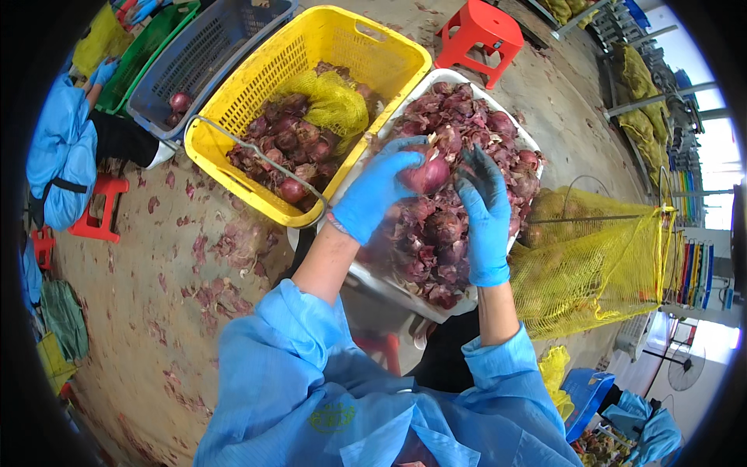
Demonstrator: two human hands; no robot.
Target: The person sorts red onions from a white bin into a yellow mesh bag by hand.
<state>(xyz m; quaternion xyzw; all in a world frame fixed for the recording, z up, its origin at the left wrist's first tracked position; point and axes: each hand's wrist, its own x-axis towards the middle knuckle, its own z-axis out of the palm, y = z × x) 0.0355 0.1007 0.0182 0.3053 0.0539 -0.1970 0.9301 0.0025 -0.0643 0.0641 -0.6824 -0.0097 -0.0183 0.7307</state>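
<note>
My left hand (377, 191), in a blue glove, is closed around a red onion (426, 176) with loose, papery skin at its top. Just right of that onion is my right hand (484, 222), gloved in blue with dark-stained fingertips. Its fingers are curved and apart, and I see nothing between them. Both hands are above a white tub (397, 292) heaped with red onions (447, 228) and loose skins.
Left of the tub stands a yellow crate (204, 152) with onions and yellow netting; its wire handle (264, 159) crosses the near side. A yellow mesh bag (595, 265) hangs open on a frame at right. A red stool (486, 35) stands beyond. Another person (66, 148) sits at left.
</note>
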